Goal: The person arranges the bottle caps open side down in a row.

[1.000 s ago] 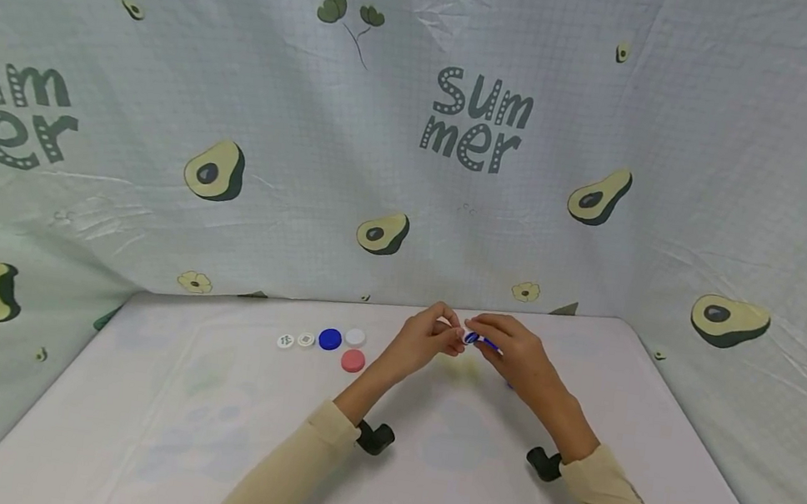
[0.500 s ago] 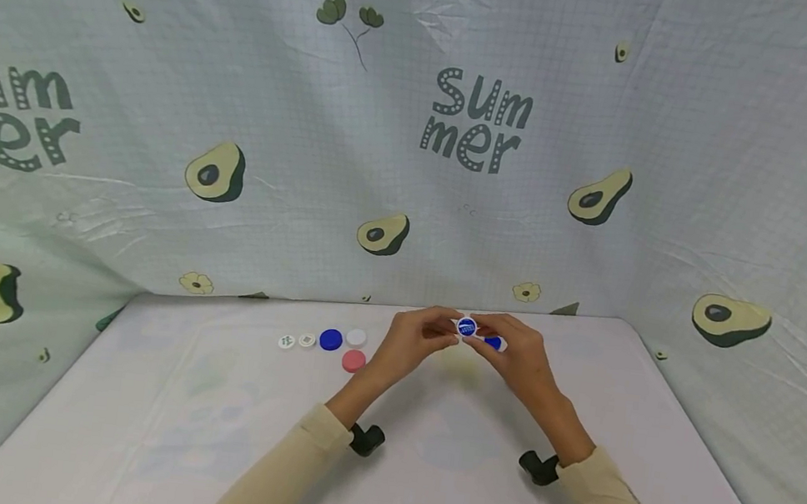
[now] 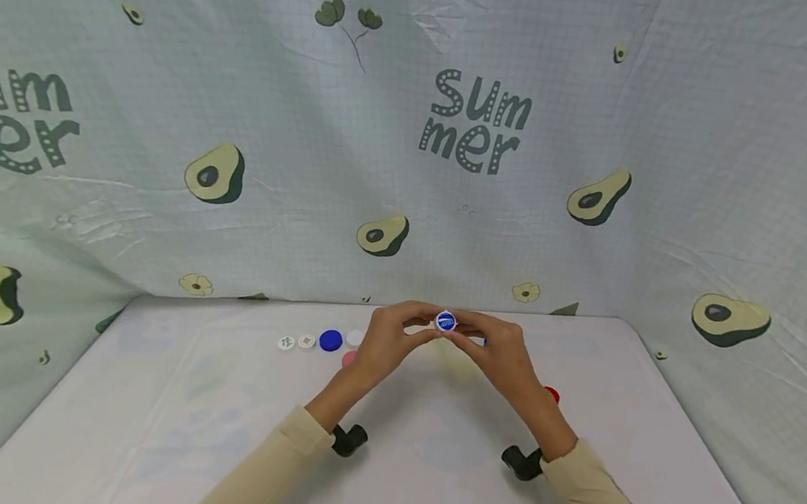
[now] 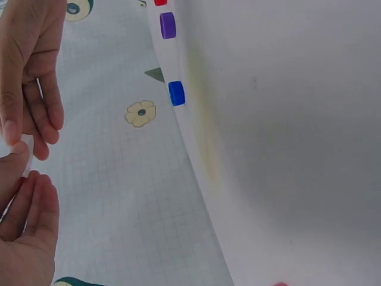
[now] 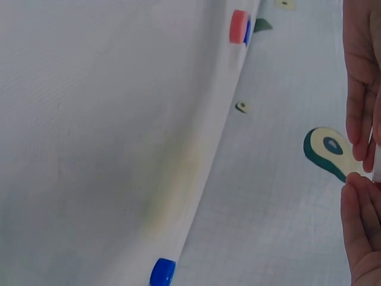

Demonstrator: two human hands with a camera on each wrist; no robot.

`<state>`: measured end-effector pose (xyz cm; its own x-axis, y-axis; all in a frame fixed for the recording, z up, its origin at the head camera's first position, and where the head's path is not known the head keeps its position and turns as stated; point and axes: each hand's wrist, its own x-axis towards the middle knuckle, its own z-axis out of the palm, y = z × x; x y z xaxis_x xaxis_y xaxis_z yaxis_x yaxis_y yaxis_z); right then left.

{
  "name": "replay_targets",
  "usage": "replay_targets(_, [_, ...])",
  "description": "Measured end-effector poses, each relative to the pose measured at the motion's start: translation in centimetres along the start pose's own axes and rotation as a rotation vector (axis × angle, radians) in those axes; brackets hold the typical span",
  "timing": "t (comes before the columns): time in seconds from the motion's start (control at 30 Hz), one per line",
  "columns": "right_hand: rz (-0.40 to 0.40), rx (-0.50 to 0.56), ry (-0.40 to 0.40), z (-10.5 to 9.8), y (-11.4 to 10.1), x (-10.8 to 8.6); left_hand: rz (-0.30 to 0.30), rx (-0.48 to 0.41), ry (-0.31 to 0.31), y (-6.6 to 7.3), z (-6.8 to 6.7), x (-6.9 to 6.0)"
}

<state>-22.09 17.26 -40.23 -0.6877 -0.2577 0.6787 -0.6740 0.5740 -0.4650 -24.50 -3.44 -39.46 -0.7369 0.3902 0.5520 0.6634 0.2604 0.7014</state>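
A round white bottle cap with a blue printed top is held up above the table's far part, its printed face turned to the head camera. My left hand pinches its left edge between thumb and fingers. On the opposite edge, my right hand pinches it too. The left wrist view shows only the pale side of the cap between both sets of fingertips. Behind the right hand, a blue cap is mostly hidden.
Left of the hands lie two small white caps with printed tops, a blue cap, a plain white cap and a partly covered pink cap. A red cap lies behind the right wrist. A purple cap shows in the left wrist view.
The cap has turned so its printed face shows to the head camera. Both hands have shifted left with it, uncovering the red cap and partly covering the pink one.
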Motion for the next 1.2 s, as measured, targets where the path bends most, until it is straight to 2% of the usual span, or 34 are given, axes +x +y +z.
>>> replay_targets(0.13, [0.017,0.019,-0.05,0.4,-0.4,0.3,-0.008,0.017,-0.004,-0.3,-0.9,-0.4])
replay_targets(0.27, [0.044,0.025,-0.131,0.6,-0.7,0.6,-0.03,-0.013,-0.021,-0.6,-1.8,-0.8])
replay_targets(0.37, [0.038,0.026,-0.163,0.6,-0.8,0.8,-0.059,-0.03,-0.043,-0.6,-2.5,-1.2])
replay_targets(0.53, [0.011,0.036,-0.181,1.3,-1.0,0.9,-0.112,-0.009,-0.089,-0.4,-3.6,-1.8])
replay_targets(0.7, [0.0,0.049,-0.222,2.2,-1.5,1.3,-0.112,0.01,-0.125,-0.3,-4.8,-2.3])
replay_targets(0.93, [0.016,0.039,-0.273,3.6,-2.5,2.3,-0.139,0.112,-0.132,-0.4,-6.5,-2.8])
replay_targets(1.07, [0.028,0.04,-0.279,4.7,-2.9,2.5,-0.162,0.128,-0.14,-0.4,-7.4,-3.3])
replay_targets(1.2, [0.039,0.05,-0.289,5.7,-3.4,2.7,-0.158,0.15,-0.147,-0.5,-8.3,-3.9])
